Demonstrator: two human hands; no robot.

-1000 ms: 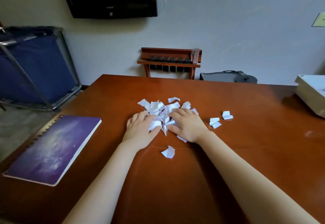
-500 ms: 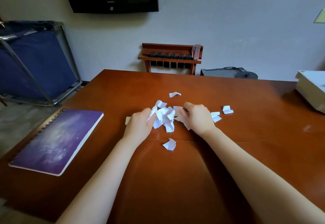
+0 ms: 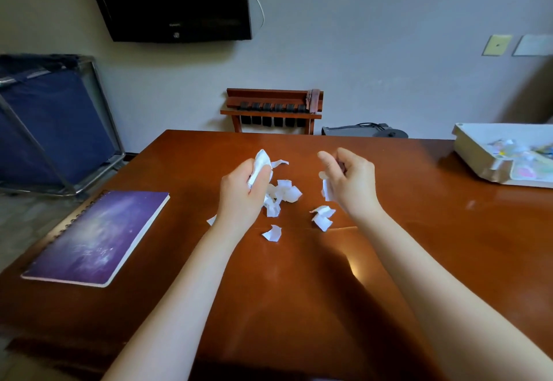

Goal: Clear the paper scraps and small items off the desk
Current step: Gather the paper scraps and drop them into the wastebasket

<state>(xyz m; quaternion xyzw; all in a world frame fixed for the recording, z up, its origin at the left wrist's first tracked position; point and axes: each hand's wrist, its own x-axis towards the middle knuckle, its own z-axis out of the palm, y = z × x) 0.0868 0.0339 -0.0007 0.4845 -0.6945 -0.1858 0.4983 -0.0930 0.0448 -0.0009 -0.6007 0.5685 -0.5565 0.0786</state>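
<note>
White paper scraps [image 3: 284, 193] lie in a loose heap at the middle of the brown desk [image 3: 299, 276]. My left hand [image 3: 244, 192] is raised just above the heap and grips a bunch of scraps [image 3: 261, 162] in its curled fingers. My right hand [image 3: 350, 180] is lifted to the right of the heap, fingers curled round a few scraps, one hanging below the palm [image 3: 326, 190]. Two more scraps lie apart, one [image 3: 321, 217] under my right wrist and another [image 3: 273, 233] nearer to me. A sliver of one scrap shows behind my left wrist.
A purple spiral notebook [image 3: 95, 238] lies on the desk's left side. A white tray [image 3: 478, 153] holding small colourful items sits at the far right corner. Beyond the desk stand a blue cart [image 3: 45, 123] and a wooden rack [image 3: 272, 109].
Both hands have closed on scraps, lifted off the desk and drawn apart. The heap left on the desk is smaller. The view has tilted, and the tray's inside now shows.
</note>
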